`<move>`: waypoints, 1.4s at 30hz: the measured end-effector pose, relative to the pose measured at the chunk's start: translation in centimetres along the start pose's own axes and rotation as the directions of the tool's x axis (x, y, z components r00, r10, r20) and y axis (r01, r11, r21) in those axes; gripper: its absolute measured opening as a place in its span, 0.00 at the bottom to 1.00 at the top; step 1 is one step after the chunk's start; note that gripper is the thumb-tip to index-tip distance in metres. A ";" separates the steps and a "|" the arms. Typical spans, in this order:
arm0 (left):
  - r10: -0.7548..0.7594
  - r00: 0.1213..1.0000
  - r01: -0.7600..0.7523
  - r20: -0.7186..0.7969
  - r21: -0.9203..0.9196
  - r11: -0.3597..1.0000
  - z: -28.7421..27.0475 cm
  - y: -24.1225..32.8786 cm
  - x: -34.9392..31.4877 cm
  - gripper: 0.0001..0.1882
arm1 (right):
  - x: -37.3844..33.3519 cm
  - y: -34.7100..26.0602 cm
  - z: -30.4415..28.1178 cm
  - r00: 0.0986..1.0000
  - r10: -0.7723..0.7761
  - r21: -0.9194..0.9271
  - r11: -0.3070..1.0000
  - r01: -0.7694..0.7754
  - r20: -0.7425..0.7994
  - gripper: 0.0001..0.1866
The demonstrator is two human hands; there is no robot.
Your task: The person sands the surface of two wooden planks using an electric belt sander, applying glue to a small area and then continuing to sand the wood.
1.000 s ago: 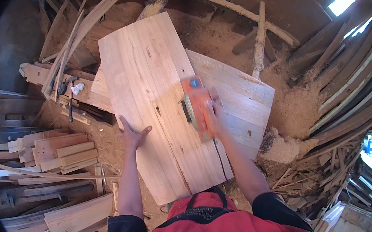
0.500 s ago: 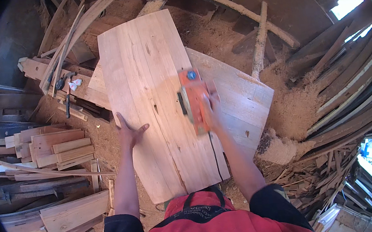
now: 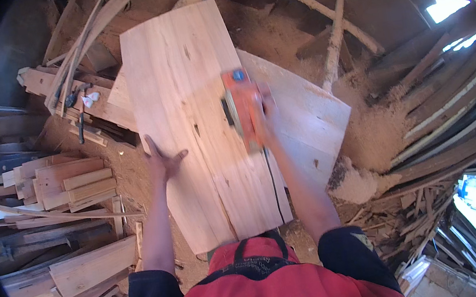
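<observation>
A wide pale panel (image 3: 177,55) of edge-joined wooden boards lies lengthwise before me, with dark knots and a long crack in it. Wrapped round an orange electric planer (image 3: 244,112), my right hand (image 3: 266,116) holds the tool on the panel's right edge; motion blurs both slightly. A black cord (image 3: 274,185) trails from the planer down over the wood. On the panel's left edge rests my left hand (image 3: 163,161), thumb stretched across the top and fingers apart. Beneath sits a second wooden panel (image 3: 311,122), jutting out at an angle to the right.
At the far left, a hammer (image 3: 80,116) lies by a plank (image 3: 42,82). Stacked offcuts (image 3: 71,182) fill the left side. Sawdust and shavings (image 3: 377,132) heap up on the right, near curved timber strips (image 3: 452,118) and a scrap pile (image 3: 414,204).
The planer, with my right hand on it, has slid a little farther away along the panel. My left hand keeps its place on the left edge. The whole view has shifted slightly.
</observation>
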State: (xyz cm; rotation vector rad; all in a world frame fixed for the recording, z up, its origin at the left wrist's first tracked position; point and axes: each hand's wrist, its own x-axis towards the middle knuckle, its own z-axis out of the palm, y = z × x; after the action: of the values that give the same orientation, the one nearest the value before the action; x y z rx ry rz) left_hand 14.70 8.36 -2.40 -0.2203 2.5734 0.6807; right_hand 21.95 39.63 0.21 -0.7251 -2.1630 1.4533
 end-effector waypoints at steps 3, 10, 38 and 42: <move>0.352 0.913 -0.347 -0.204 0.060 0.936 2.2 -4.0 1.0 0.69 | 4.1 2.4 -1.5 0.995 0.097 0.075 0.992 -0.099 0.019 0.21; -0.047 0.997 0.006 -0.063 -0.539 0.843 3.5 -14.9 -5.7 0.41 | -13.0 -7.6 -20.9 0.986 0.164 0.028 0.986 -0.163 -0.040 0.14; 0.421 0.455 -0.353 0.785 -0.274 0.894 17.6 0.6 -20.7 0.24 | -51.3 -4.2 -32.5 0.344 0.660 0.495 0.739 -0.457 -0.667 0.13; 0.620 0.684 -0.642 0.384 -0.086 0.762 12.0 6.4 -10.8 0.21 | -50.4 -5.8 -30.4 0.324 0.658 0.481 0.733 -0.480 -0.680 0.13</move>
State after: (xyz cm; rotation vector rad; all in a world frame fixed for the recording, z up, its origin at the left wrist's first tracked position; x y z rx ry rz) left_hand 27.26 20.28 -3.76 0.8011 2.2309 0.7827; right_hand 78.28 27.27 13.27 -1.8116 -0.9920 1.1614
